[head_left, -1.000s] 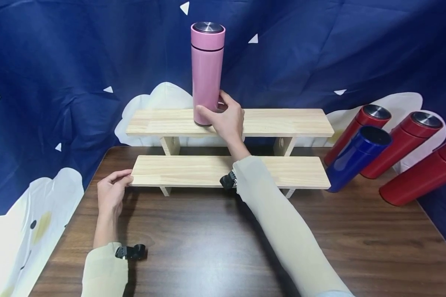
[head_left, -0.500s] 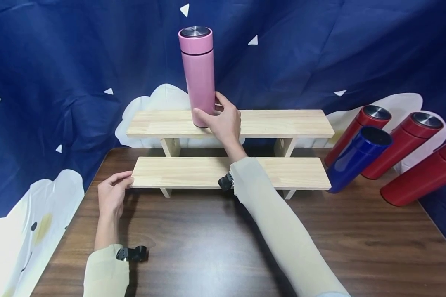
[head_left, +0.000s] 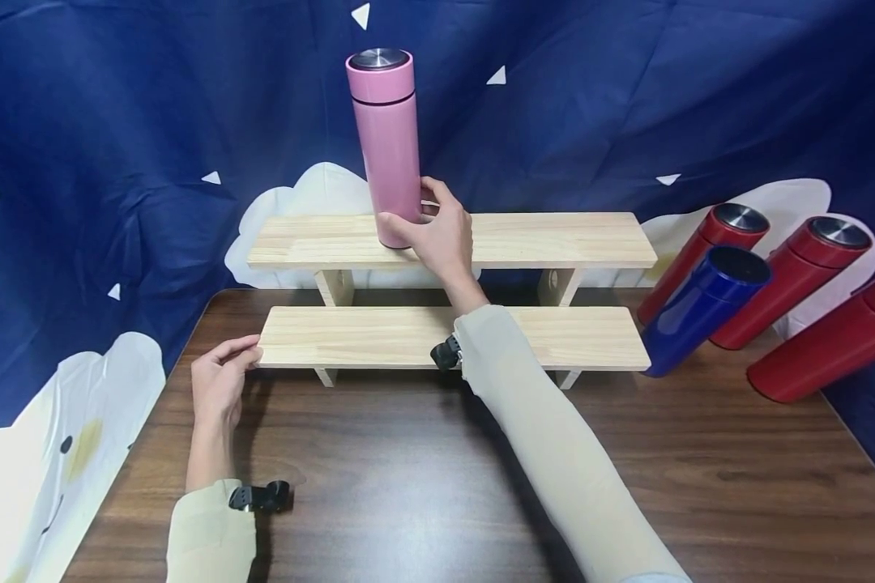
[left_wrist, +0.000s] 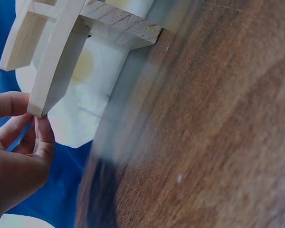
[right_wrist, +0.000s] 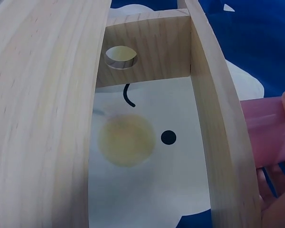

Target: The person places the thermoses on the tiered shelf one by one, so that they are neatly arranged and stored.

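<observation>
1. And here's the right hand (head_left: 441, 235), fingers curled round the pink bottle (head_left: 390, 154) low on its body, thumb across the front near the base!
2. The bottle is over on the upper shelf (head_left: 554, 235), left of its middle, base near the front edge; whether it bears fully on the wood, I can't tell. It looks upright, or a touch tilted; the angle won't settle it.
3. Meanwhile the left hand (head_left: 219, 385) pinches the left end of the lower shelf (head_left: 364, 336), thumb and fingers at the edge.
4. Now, handling: that glossy wall looks stiff and smooth, probably metal, so I'd call it slippery to a dry grip but hardly fragile. Full or empty? No way of knowing, so the weight is anyone's guess.
5. Tall and slim, it could tip readily with a hold that low; a wrap round mid-body, below the dark seam, should be steadier. I'd avoid the lid (head_left: 379, 59), which may be a separate piece.
6. Off to the right, the blue bottle (head_left: 700, 312) stands just beside the lower shelf's end, three red bottles (head_left: 787, 279) near it on the desk (head_left: 408, 486).
</observation>
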`<state>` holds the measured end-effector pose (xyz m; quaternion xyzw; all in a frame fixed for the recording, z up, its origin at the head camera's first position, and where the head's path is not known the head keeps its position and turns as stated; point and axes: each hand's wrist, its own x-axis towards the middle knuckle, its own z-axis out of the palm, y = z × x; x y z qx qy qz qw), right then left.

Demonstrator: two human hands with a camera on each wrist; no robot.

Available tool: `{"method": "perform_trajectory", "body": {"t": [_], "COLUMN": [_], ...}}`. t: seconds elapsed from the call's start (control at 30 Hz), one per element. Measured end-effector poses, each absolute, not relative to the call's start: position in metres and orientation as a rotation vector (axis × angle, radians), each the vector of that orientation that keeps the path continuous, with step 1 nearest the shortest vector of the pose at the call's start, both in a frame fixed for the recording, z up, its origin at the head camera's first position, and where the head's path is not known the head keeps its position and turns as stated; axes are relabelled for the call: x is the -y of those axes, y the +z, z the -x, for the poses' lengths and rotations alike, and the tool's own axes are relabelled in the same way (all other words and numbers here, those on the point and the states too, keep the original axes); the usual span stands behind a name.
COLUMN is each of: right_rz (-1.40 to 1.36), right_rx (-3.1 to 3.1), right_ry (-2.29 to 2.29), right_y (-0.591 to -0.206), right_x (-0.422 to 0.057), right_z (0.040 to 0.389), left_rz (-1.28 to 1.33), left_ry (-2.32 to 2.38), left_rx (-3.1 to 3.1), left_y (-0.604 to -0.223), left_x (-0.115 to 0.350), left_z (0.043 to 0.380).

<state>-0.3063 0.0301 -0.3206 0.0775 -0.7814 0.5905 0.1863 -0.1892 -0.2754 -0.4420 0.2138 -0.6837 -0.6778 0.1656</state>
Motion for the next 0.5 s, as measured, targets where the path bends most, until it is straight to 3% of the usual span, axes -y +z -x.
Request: {"method": "perform_trajectory", "body": {"t": [0.5], "right_rz": [-0.33], "right_rx": [2.001], "right_ry": [1.795], "right_y": [-0.324], "right_x": [-0.065], "right_z": [0.295], "left_rz": [-0.626], "left_ry": [-1.937], "left_rx": [1.911], "left_y": [-0.444], "left_x": [0.273], "left_z": [0.19]}}
